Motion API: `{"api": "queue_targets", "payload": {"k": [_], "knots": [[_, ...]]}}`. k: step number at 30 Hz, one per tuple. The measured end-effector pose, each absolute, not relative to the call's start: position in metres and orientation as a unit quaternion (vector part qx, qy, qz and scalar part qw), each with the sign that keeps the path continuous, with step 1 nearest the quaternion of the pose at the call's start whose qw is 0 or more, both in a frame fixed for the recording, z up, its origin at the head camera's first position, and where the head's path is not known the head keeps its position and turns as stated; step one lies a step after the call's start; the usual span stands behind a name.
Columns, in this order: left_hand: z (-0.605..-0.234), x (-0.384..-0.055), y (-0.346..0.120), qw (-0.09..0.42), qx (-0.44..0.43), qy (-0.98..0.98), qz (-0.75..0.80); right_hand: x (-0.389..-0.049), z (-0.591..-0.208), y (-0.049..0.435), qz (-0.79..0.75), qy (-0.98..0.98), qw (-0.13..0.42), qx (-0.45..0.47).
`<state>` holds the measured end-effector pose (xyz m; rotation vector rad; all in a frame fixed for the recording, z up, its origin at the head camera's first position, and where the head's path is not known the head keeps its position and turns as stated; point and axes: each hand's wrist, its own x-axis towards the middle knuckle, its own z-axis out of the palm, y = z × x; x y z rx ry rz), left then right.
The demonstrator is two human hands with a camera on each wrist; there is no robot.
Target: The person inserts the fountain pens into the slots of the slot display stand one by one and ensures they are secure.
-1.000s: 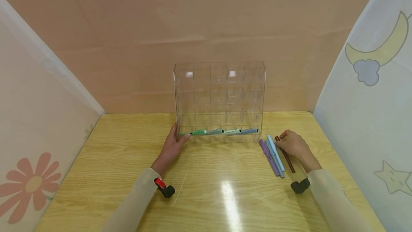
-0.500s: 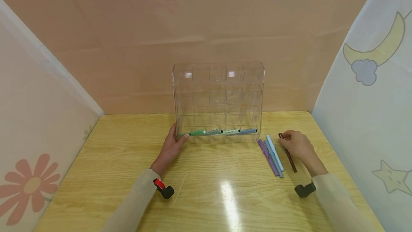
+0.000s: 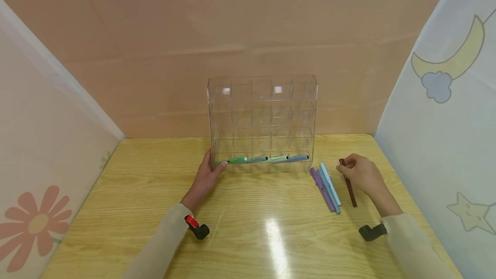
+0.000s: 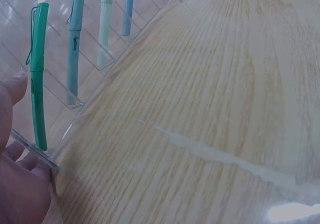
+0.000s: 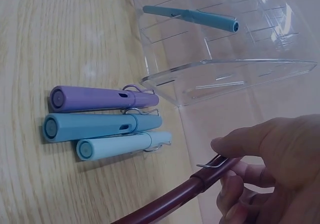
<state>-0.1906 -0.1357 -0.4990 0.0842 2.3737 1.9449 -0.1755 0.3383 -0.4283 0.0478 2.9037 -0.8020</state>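
A clear acrylic pen rack (image 3: 315,117) stands at the table's back. My left hand (image 3: 205,178) grips its lower left edge, thumb in front and fingers behind the panel. Along the bottom row lie a green pen (image 4: 37,74), a teal pen (image 4: 74,44), a pale green pen (image 4: 104,29) and a blue pen (image 4: 128,12). To the rack's right, my right hand (image 3: 364,175) pinches a dark brown pen (image 5: 172,199) at its clip end, thumb on the cap. The pen's other end slants down toward the table.
Left of the brown pen, a purple pen (image 5: 100,99), a medium blue pen (image 5: 95,126) and a light blue pen (image 5: 120,145) lie side by side on the wooden table (image 3: 248,236). A backdrop (image 3: 263,20) rises behind the rack, with printed side panels left and right.
My right hand has drawn the brown pen a little to the right, away from the other pens, and its clip end has tipped up. My left hand stays on the rack.
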Motion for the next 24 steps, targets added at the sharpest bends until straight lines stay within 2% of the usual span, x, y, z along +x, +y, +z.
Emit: {"api": "queue_targets", "payload": {"k": [24], "knots": [[-0.5, -0.192, -0.137, 0.042, 0.029, 0.775, 0.63, -0.162, -0.417, 0.343, -0.259, 0.965, 0.022, 0.005]]}}
